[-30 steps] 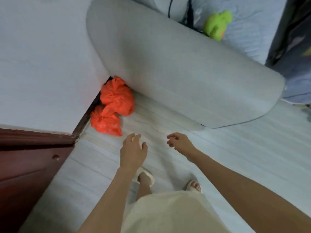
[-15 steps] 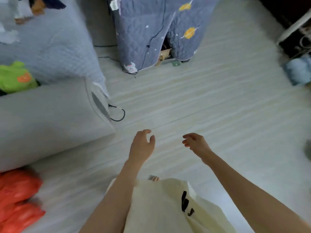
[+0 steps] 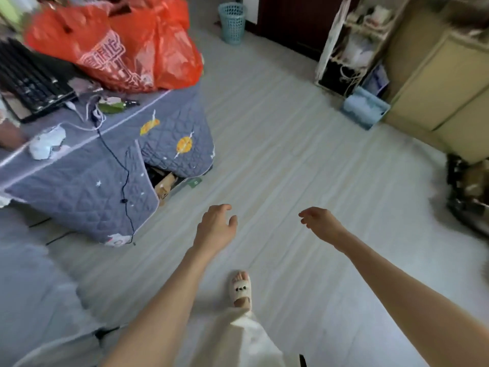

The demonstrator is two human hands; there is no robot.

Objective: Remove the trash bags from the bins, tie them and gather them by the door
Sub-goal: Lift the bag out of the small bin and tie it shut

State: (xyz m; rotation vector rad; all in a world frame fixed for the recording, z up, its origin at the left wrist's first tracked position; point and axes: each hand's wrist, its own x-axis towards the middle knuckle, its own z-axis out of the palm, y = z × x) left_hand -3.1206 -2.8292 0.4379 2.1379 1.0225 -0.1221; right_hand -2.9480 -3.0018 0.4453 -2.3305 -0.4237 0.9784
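Well, motion blur smears the crinkled orange plastic bags (image 3: 116,46) heaped on the quilted blue-grey table cover (image 3: 79,181), far upper-left of both empty, loosely curled hands, left hand (image 3: 215,229) and right hand (image 3: 321,222), over pale floor.

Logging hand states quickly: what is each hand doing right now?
Left hand: open, fingers relaxed, holding nothing.
Right hand: open, fingers loosely curled, holding nothing.

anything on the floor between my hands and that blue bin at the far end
Nothing visible: bare floor runs from the left hand and right hand to the blue mesh bin. The quilt-covered table stands left of that path.
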